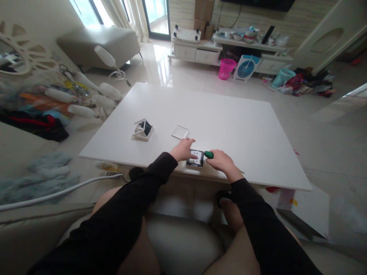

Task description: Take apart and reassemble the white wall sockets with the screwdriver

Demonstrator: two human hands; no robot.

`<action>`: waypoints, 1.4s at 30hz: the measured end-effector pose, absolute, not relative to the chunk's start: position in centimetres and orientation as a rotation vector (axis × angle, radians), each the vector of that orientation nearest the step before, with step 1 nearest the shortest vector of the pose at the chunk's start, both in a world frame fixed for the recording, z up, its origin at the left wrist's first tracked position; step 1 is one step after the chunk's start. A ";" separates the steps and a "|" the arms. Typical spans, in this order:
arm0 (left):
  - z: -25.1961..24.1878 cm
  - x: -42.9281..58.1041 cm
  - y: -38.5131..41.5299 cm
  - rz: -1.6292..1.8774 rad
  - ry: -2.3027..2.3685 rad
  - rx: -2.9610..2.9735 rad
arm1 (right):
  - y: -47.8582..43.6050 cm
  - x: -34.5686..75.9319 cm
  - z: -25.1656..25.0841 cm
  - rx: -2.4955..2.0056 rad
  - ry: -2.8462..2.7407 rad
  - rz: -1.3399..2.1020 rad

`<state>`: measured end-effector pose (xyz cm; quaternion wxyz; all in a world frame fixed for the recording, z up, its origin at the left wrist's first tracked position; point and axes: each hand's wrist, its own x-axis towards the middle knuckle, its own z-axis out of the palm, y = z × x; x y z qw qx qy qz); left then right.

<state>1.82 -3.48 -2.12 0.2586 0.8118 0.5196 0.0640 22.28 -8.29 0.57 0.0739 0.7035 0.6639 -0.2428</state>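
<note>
A small square wall-socket unit (195, 158) with a white face lies near the front edge of the white table (229, 122). My left hand (183, 149) rests on its left side, fingers curled over it and holding it down. My right hand (222, 162) is closed around a green-handled screwdriver (208, 154), whose green end points at the socket's right edge. A thin square white frame (180, 131) lies flat just beyond my left hand. Farther left stands a white and black socket part (143, 130), tilted on the tabletop.
A white cable (57, 191) runs along the sofa at the left. Behind the table are a pink basket (226, 68), a small fan (246, 68), a low white cabinet (197, 51) and clutter on the floor at the right. My knees are under the table's front edge.
</note>
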 end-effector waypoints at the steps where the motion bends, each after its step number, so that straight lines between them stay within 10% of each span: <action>1: -1.8 0.9 -2.8 0.197 1.473 2.157 | -8.3 22.4 0.7 2.125 1.998 -0.720; 42: -6.3 -1.6 -3.3 -0.125 1.729 2.157 | -8.3 21.9 2.0 2.114 2.069 -0.732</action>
